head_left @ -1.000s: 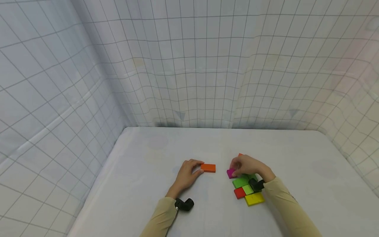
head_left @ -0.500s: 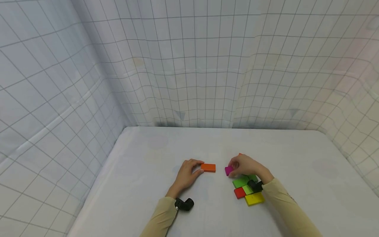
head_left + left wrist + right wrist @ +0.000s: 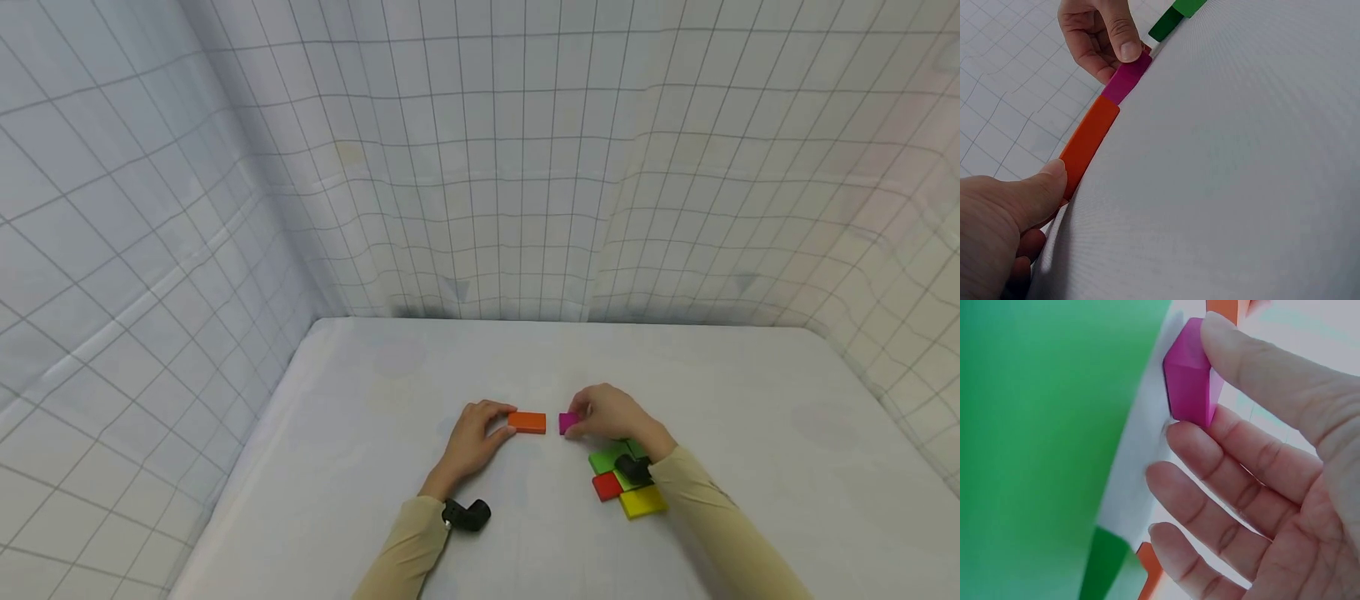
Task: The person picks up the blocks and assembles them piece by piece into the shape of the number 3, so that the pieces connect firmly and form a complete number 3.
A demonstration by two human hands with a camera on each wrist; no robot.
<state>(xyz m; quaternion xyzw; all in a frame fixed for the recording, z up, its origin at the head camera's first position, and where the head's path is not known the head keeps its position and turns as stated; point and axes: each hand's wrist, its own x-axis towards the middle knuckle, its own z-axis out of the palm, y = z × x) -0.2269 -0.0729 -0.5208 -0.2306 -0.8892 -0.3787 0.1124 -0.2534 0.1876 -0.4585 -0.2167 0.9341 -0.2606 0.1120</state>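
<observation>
In the head view my left hand (image 3: pixel 471 443) pinches the left end of a flat orange block (image 3: pixel 528 423) lying on the white table. My right hand (image 3: pixel 613 413) holds a small magenta block (image 3: pixel 567 423) between thumb and fingers, just right of the orange one and in line with it. A narrow gap separates the two there. From the left wrist, the magenta block (image 3: pixel 1125 80) overlaps the far end of the orange block (image 3: pixel 1092 139). The right wrist view shows the thumb on one side of the magenta block (image 3: pixel 1188 390), fingertips on the other.
Below my right wrist lies a cluster of flat blocks: green (image 3: pixel 606 461), lime green (image 3: pixel 622 481), red (image 3: pixel 607 486) and yellow (image 3: pixel 642 502). Another orange piece (image 3: pixel 1150 570) shows near the little finger. Grid-patterned cloth (image 3: pixel 480 183) walls the table's back and sides.
My right hand has carried the magenta block left and slightly away from me, turning it straight with the orange block. The left hand and the orange block have stayed put.
</observation>
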